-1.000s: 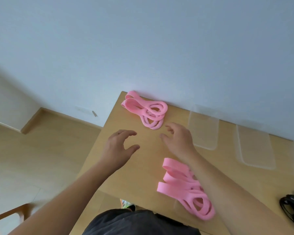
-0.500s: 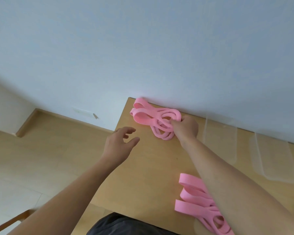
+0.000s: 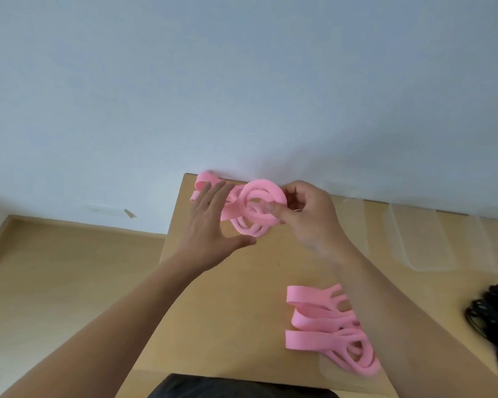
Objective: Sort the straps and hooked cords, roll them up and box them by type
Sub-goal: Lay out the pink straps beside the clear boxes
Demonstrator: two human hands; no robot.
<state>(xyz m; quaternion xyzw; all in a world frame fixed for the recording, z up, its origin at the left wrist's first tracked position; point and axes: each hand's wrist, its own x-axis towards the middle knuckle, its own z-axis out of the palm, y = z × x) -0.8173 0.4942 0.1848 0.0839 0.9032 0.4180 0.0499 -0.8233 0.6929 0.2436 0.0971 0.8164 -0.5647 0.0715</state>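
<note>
Wooden table [image 3: 219, 326]: right hand [image 3: 308, 216] pinching pink straps [image 3: 253, 208] (left hand [image 3: 210, 225] open beside).

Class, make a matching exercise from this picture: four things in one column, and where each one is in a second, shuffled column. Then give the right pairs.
1. far pink straps
2. near pink straps
3. black cords
4. clear boxes

A. right edge of the table
B. along the wall, right of the hands
C. by the right forearm
D. pinched in the right hand

Pairs: 1-D, 2-C, 3-A, 4-B
</note>
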